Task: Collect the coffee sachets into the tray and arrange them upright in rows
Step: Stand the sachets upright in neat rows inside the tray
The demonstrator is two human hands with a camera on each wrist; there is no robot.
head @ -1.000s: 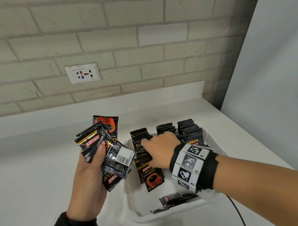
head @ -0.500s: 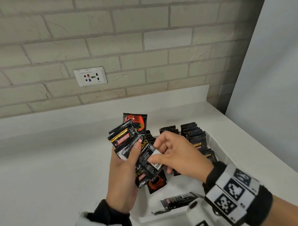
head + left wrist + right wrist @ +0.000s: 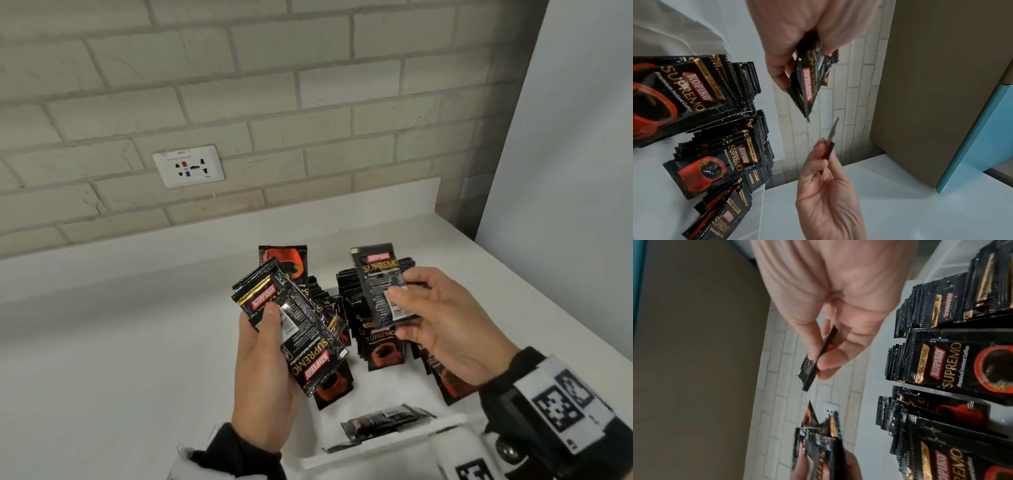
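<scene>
— Currently, where is each sachet?
— My left hand (image 3: 263, 363) grips a fanned bundle (image 3: 294, 325) at frame centre; my right hand (image 3: 445, 329) pinches one sachet (image 3: 380, 287) above the tray (image 3: 394, 442), lower right.

The left hand (image 3: 263, 363) covered the lower part of its fanned bunch of sachets (image 3: 294, 322), so their number could not be counted. The right hand (image 3: 442, 329) hid the bottom corner of the single sachet (image 3: 380, 287) it pinched; in both wrist views that sachet showed only edge-on, its print unreadable. The rows of sachets (image 3: 373, 329) in the tray (image 3: 394, 448) stood partly behind both hands, and the rightmost row was mostly covered by the right palm. The tray's far and side walls were hidden. A sachet lying flat (image 3: 387, 419) near the tray's front was blurred. The wall socket (image 3: 189, 166) carried a label too small to read. The right wristband (image 3: 561, 414) was cut off by the picture's edge.
</scene>
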